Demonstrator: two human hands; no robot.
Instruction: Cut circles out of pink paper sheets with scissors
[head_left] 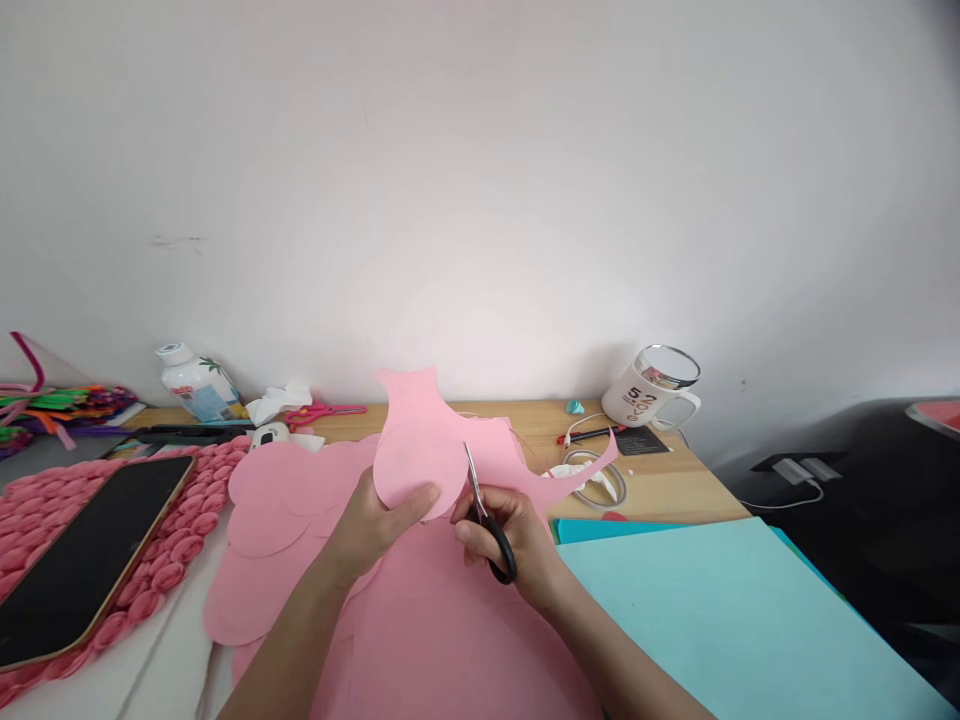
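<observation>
My left hand (371, 525) pinches a sheet of pink paper (420, 440) and holds it upright above the desk, thumb on its near face. A rounded shape is partly cut out of it, and a thin curled strip (585, 470) trails off to the right. My right hand (517, 545) grips black-handled scissors (487, 520), fingers through the loops; the blades point up into the paper just right of my left thumb. Under both hands lie more pink sheets and cut pink rounds (277, 510).
A teal sheet (720, 610) lies at the right. A tablet (90, 550) rests on a pink knitted mat (187, 530) at the left. Along the wall stand a bottle (196, 385), pink scissors (322, 411), a tape roll (596, 480) and a mug (654, 390).
</observation>
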